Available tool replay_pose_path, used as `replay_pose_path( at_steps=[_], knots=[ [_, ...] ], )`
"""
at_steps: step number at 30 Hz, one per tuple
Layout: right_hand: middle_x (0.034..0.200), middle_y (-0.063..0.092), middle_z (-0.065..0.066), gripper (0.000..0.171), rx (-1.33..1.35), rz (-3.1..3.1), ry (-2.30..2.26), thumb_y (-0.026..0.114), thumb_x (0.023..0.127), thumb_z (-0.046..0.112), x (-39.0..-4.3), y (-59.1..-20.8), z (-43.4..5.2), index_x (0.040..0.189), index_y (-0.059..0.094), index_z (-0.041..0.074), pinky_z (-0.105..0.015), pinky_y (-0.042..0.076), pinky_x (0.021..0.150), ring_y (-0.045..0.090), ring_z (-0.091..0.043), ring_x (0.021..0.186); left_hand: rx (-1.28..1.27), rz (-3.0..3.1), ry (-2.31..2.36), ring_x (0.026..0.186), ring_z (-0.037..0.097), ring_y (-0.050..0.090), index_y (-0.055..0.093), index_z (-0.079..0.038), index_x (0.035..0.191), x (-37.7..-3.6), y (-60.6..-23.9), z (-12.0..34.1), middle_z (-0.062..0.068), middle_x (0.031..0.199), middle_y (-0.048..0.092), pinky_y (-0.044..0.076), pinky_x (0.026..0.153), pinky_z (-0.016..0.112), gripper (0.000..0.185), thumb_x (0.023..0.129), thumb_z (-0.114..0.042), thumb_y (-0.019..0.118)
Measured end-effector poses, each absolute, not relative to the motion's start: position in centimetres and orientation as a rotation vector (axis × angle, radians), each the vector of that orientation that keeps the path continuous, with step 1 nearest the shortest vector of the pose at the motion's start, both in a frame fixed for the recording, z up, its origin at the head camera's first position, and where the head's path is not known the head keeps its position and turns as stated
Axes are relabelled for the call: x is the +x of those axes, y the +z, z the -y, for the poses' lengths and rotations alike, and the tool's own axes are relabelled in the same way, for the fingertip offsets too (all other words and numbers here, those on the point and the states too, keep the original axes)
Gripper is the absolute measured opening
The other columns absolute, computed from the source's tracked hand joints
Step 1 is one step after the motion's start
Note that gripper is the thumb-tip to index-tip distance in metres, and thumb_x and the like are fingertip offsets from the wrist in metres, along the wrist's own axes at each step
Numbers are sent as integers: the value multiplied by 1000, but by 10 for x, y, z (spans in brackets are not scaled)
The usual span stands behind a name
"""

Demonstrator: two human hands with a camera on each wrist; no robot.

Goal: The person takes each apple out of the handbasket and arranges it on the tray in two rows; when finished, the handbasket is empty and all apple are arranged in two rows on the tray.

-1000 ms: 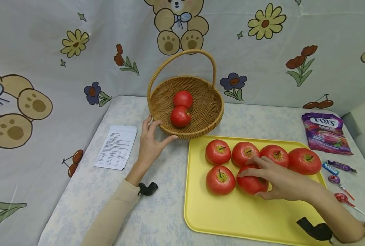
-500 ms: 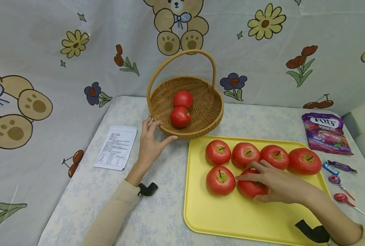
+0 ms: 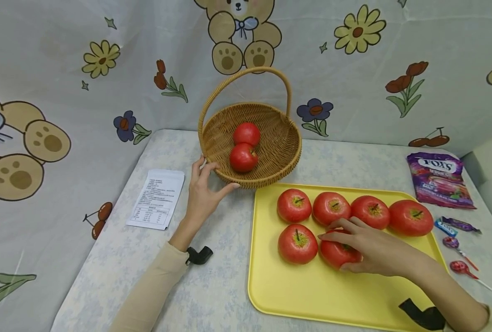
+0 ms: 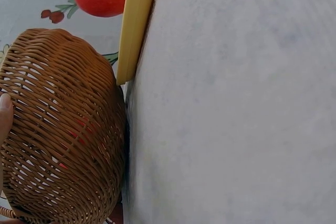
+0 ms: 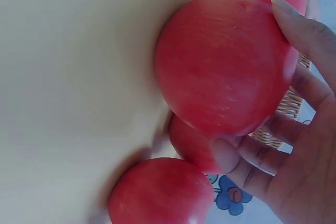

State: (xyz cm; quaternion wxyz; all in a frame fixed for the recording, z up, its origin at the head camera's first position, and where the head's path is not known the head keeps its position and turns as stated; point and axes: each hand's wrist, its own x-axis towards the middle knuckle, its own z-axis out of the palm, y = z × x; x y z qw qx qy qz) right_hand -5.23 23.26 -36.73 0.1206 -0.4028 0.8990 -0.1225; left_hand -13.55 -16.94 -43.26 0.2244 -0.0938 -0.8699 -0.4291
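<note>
My right hand (image 3: 374, 249) grips a red apple (image 3: 334, 253) on the yellow tray (image 3: 304, 293), thumb on the near side and fingers over its far side. In the right wrist view this apple (image 5: 226, 66) fills the middle, with the thumb and fingertips against its skin. Another apple (image 3: 297, 244) sits just left of it, and several more stand in a row behind. My left hand (image 3: 202, 198) holds the rim of the wicker basket (image 3: 277, 177), fingers at its left front and thumb along the front. Two apples (image 3: 243, 157) lie inside the basket.
Left of the basket lies a white printed packet (image 3: 156, 199). At the right are a purple candy bag (image 3: 440, 180), wrapped candies (image 3: 460, 224) and two lollipops (image 3: 459, 266). A patterned cloth (image 3: 146, 55) hangs behind the table.
My right hand and the apple under it have shifted very slightly toward the near side of the tray. The left hand and the basket have stayed in place.
</note>
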Motion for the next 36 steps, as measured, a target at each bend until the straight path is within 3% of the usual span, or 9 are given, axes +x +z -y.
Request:
replay_pose_path(
  at_steps=[8, 15, 22, 36],
  knots=[
    [132, 55, 0, 56, -1062, -2627, -432, 71, 84, 53, -58, -345, -224, 134, 58, 33, -36, 59, 79, 60, -19, 109, -260, 2392, -1184, 145, 35, 29, 54, -13, 116, -134, -434, 171, 22, 144, 37, 42, 105, 58, 61, 72, -44, 85],
    [137, 51, -5, 71, -1254, -2736, -590, 82, 81, 29, -90, -325, -204, 143, 48, 27, -44, 58, 85, 57, -23, 117, -256, 2396, -1180, 146, 34, 27, 55, -11, 117, -134, -433, 172, 22, 144, 36, 41, 106, 57, 62, 72, -41, 86],
    [144, 44, -4, 62, -1219, -2696, -739, 76, 87, 31, -131, -323, -169, 143, 48, 32, -51, 49, 99, 40, -25, 133, -266, 2390, -1180, 147, 31, 26, 55, -12, 116, -134, -432, 172, 21, 143, 38, 40, 108, 56, 62, 71, -40, 87],
    [138, 47, -10, 56, -1405, -2656, -801, 74, 89, 27, -177, -329, -123, 140, 52, 23, -47, 45, 100, 46, -27, 124, -269, 2384, -1183, 143, 36, 34, 55, -11, 115, -136, -431, 168, 23, 144, 37, 44, 105, 55, 63, 70, -38, 88]
  ],
)
